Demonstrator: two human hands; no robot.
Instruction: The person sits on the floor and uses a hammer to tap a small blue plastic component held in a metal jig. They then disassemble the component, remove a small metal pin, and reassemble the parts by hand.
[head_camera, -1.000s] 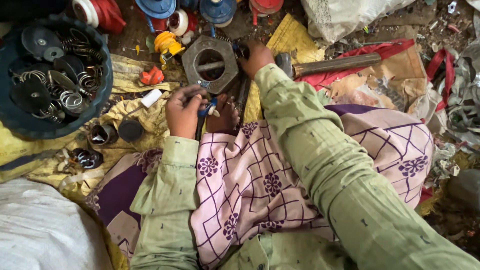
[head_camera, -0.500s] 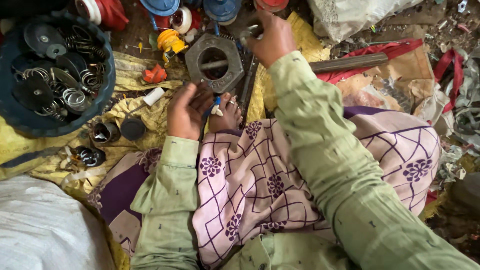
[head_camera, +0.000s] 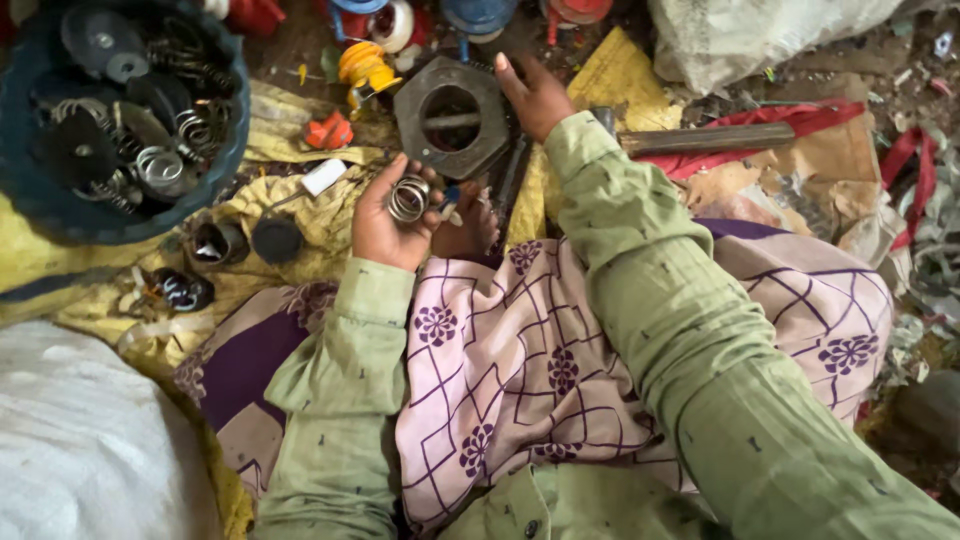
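Head view: looked straight down at a lap in purple-and-white checked cloth, both sleeves pale green.
Left hand (head_camera: 385, 220): curled half shut around a small coil spring (head_camera: 408, 198), palm up, at about 10 o'clock from the lap.
Right hand (head_camera: 535, 95): reached out to 12 o'clock, fingers resting flat against the right edge of a big grey hexagonal nut (head_camera: 452, 117); gripped nothing that showed.
Spring's place: cradled in the left fingers, just below the nut's lower edge, apart from it.
Tub (head_camera: 40, 215): dark blue, round, at 10 o'clock, heaped with more springs, rings and black discs.
Risk, spring: looked loosely held, so could roll off the fingers and vanish into the crumpled yellow sheet (head_camera: 290, 150) among look-alike bits.
Risk, nut: seemed heavy; a shove from the right hand might tip it toward the bare toes (head_camera: 470, 222) just under it.
Risk, clutter: two dark cups (head_camera: 245, 240) sat close by the left wrist, easy to knock.
Packages: white woven sack (head_camera: 80, 450) at 7 o'clock; pale plastic bag (head_camera: 760, 30) at 1 o'clock; small white block (head_camera: 323, 177) at 11; lettering too small to tell.
Other colour: red cloth under a metal bar (head_camera: 705, 138) at 2 o'clock.
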